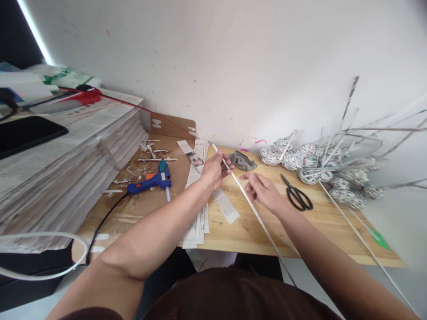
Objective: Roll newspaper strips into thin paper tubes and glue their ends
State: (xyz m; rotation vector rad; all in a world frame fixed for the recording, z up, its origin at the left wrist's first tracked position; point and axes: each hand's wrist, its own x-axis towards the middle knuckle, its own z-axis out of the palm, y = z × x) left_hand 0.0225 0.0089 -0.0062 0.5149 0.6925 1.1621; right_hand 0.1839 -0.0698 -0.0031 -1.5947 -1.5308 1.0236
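A long, thin rolled-paper stick [255, 211] slants from the middle of the table down past its front edge toward my body. My left hand [215, 170] is closed on it near its upper end, thumb on top. Just right of the stick is my right hand [262, 190], its fingers loosely bent and apart, with nothing visible in them. Below my left hand lies a printed paper strip [227, 206]. A pile of similar cut strips [196, 231] lies left of it, partly hidden by my left forearm. A crumpled grey cloth [243, 161] sits beyond my hands.
Black-handled scissors [296, 195] lie right of my right hand. Woven paper balls [292, 158] with sticks poking out crowd the back right. At left, a blue glue gun [150, 181] with a cord lies among paper scraps, beside a tall newspaper stack [110, 155] bearing a black phone [30, 133].
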